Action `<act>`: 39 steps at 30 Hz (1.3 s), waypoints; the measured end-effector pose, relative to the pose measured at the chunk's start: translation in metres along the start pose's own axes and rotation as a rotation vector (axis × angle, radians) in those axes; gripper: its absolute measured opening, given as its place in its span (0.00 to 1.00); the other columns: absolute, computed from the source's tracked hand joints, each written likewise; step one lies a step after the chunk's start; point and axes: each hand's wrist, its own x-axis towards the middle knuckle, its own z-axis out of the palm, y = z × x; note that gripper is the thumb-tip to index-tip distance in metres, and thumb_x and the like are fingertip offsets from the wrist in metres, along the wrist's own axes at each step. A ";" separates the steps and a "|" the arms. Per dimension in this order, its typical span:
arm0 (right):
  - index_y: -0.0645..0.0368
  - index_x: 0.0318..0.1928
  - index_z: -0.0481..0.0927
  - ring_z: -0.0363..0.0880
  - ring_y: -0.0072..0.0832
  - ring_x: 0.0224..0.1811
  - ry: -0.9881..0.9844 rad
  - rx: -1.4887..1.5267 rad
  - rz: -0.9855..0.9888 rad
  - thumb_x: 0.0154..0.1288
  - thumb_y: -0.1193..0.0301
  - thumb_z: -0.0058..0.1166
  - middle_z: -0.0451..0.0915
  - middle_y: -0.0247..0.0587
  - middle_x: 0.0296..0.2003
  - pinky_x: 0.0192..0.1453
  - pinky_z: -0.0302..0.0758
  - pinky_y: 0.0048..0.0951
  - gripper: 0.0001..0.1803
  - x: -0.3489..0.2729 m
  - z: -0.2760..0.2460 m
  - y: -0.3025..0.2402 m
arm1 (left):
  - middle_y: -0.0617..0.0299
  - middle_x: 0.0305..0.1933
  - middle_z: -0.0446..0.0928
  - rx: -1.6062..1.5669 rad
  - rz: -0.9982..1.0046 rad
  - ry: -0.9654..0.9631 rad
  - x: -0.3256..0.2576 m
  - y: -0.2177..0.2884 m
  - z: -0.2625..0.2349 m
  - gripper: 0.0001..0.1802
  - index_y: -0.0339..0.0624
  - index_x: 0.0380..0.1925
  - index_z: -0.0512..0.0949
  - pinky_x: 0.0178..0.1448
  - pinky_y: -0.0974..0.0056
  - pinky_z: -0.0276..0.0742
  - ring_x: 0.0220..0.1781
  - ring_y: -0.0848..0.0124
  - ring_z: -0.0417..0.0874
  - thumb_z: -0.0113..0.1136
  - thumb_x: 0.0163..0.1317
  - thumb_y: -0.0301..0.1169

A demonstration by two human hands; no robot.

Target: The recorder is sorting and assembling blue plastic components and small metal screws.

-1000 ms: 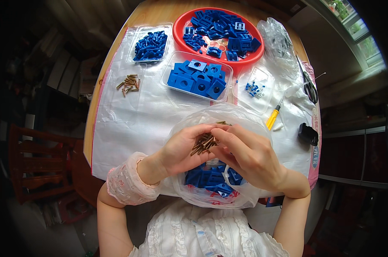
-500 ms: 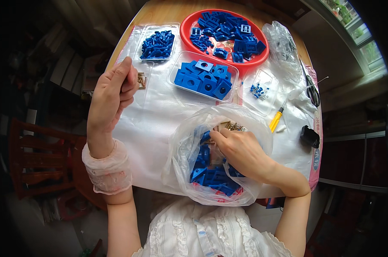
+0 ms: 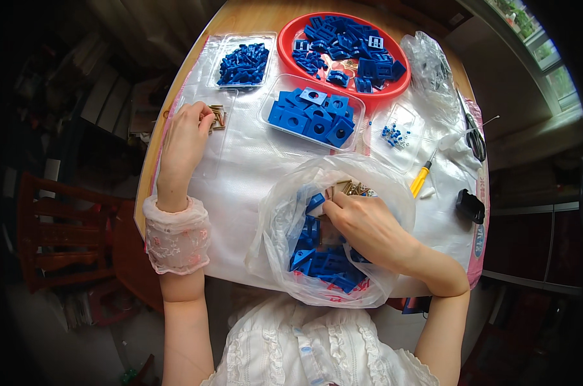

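My left hand (image 3: 184,138) is at the brass pins (image 3: 218,118), which lie on a clear tray at the left of the table. Its fingers are bent and closed, and the tips are partly hidden. My right hand (image 3: 368,222) reaches into an open translucent plastic bag (image 3: 275,222), thumb and fingers pinched together. Whatever they hold is hidden. Inside the bag, more brass pins (image 3: 352,188) lie beyond the fingers, and blue plastic parts (image 3: 323,267) fill the near side.
Beyond the bag stand a clear box of blue square plates (image 3: 314,119), a tray of small blue pieces (image 3: 244,64) and a red basin (image 3: 404,80) of blue parts. Rightward lie small beads (image 3: 394,135), a yellow-handled screwdriver (image 3: 421,180), scissors (image 3: 475,143) and a black object (image 3: 470,206).
My left hand, raised in a loose fist before, has come down and turned over at the brass pins. The right hand stays in the bag, still pinched. The whole view has shifted slightly.
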 end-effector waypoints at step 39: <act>0.63 0.40 0.81 0.82 0.38 0.28 0.466 0.096 0.183 0.57 0.82 0.68 0.78 0.42 0.30 0.32 0.77 0.36 0.11 -0.045 -0.066 -0.011 | 0.57 0.35 0.84 -0.695 0.471 -0.788 -0.104 0.144 0.019 0.03 0.36 0.37 0.81 0.40 0.62 0.83 0.36 0.68 0.87 0.65 0.67 0.24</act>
